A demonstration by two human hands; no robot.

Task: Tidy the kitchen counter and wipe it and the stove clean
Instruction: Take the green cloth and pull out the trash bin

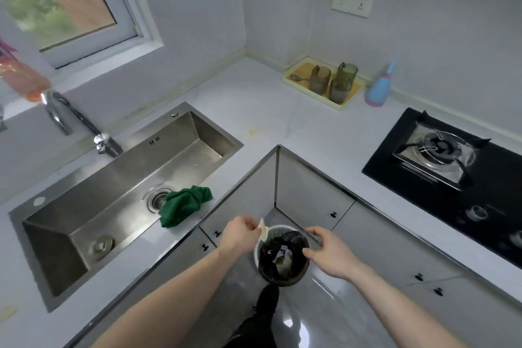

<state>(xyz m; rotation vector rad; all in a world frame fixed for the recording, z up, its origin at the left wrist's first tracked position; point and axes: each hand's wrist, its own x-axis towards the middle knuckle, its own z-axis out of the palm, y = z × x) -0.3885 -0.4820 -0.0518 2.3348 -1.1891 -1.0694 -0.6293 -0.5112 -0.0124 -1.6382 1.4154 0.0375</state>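
My left hand [238, 234] pinches a small pale scrap [263, 230] over the rim of a white trash bin [258, 256] lined with a black bag, which stands on the floor in the counter's inner corner. My right hand [329, 253] hovers over the bin's right side with fingers apart and nothing in them. A crumpled green cloth [184, 204] lies on the sink's right edge, partly over the drain. The white counter [271, 110] has a yellowish stain [253, 132] near its corner. The black gas stove [449, 167] sits at the right.
A steel sink [113, 192] with a faucet [73, 118] fills the left. A yellow tray [293, 72] with three glasses and a spoon stands at the back wall, beside a blue bottle [378, 90]. Cabinet doors [310, 192] flank the bin. My foot [267, 298] is below it.
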